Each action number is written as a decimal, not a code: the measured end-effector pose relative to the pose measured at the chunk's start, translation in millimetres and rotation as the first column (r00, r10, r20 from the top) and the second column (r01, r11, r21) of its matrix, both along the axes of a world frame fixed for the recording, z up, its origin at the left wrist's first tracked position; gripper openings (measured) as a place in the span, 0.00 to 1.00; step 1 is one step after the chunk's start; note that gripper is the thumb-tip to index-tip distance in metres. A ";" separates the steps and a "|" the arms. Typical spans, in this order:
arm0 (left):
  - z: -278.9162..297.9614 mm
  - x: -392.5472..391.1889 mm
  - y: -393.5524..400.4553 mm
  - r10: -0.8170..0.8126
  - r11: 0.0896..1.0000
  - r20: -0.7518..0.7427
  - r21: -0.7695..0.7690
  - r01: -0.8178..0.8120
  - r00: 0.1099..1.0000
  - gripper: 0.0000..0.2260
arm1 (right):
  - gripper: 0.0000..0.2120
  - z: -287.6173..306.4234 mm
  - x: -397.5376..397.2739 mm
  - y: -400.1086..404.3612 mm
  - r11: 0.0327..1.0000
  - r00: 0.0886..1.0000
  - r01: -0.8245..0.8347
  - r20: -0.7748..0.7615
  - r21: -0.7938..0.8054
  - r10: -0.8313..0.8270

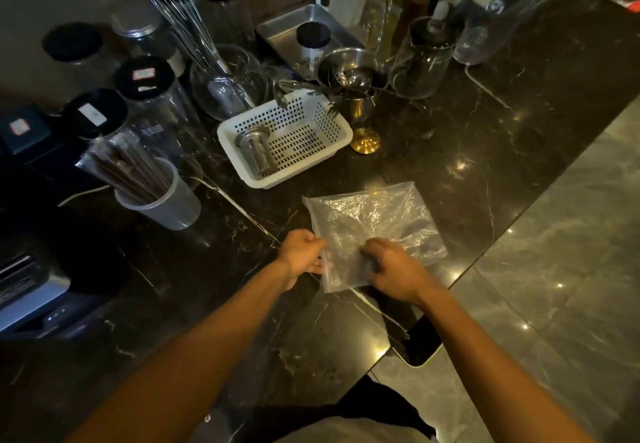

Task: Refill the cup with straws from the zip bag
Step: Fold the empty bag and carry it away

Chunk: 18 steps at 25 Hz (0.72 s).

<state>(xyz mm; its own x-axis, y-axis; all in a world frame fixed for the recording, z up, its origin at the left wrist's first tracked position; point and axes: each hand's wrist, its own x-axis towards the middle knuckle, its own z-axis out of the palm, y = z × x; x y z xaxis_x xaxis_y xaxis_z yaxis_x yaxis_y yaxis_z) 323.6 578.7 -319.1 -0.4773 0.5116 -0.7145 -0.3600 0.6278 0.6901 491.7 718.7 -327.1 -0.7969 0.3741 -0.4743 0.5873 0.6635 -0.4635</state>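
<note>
Both hands, left (302, 251) and right (394, 268), pinch the flat zip bag's (372, 224) near edge.

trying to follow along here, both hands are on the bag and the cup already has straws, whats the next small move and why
Probably run the fingers along the near edge to press the zip shut. The zip bag lies flat on the counter and looks empty, the left hand and right hand both pinch that edge, and the cup at the left already holds a bundle of straws.
</note>
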 end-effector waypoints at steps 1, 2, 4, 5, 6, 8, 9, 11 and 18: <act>6.7 -0.9 0.7 0.044 0.998 0.034 0.047 -0.046 0.998 0.05 | 0.36 3.0 1.2 -0.4 0.998 0.999 -0.025 0.039 -0.050 0.027; 16.0 -2.2 1.2 0.086 0.993 0.048 0.076 -0.089 0.995 0.05 | 0.42 6.8 1.8 -2.4 0.996 0.997 -0.047 0.063 -0.075 0.051; 36.2 -7.8 2.8 0.148 0.980 0.086 0.121 -0.158 0.985 0.05 | 0.43 11.7 1.3 -7.8 0.999 0.999 -0.043 0.022 -0.021 0.043; 45.4 -12.1 3.1 0.165 0.971 0.114 0.157 -0.182 0.980 0.06 | 0.39 13.9 -0.6 -10.6 0.999 0.999 -0.011 -0.040 0.031 0.012; 57.0 -16.4 2.4 0.175 0.958 0.139 0.205 -0.202 0.975 0.08 | 0.32 17.1 -4.2 -12.0 0.997 0.992 0.023 -0.127 0.077 -0.013; 78.2 -25.3 -2.1 0.209 0.911 0.198 0.316 -0.264 0.958 0.12 | 0.16 27.4 -15.3 -14.6 0.993 0.953 0.090 -0.297 0.077 -0.063; 86.4 -29.6 -4.3 0.228 0.880 0.219 0.370 -0.297 0.949 0.13 | 0.10 35.1 -21.3 -16.1 0.992 0.926 0.127 -0.361 0.019 -0.112; 99.4 -38.2 -12.7 0.298 0.828 0.186 0.438 -0.350 0.936 0.15 | 0.09 51.8 -35.2 -17.6 0.975 0.868 0.174 -0.447 -0.139 -0.219; 87.5 -51.2 -62.1 0.352 0.871 -0.105 0.402 -0.284 0.930 0.24 | 0.12 111.8 -66.6 -17.1 0.751 0.774 -0.026 -0.489 -0.660 -0.402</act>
<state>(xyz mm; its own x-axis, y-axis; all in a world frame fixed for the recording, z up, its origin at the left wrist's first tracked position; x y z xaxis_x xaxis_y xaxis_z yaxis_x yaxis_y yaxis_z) 272.3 516.6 -231.6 -0.7553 0.5235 -0.3943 -0.3528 0.1823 0.9178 425.1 701.6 -215.3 -0.9267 0.3533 -0.1279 0.1440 0.0195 -0.9894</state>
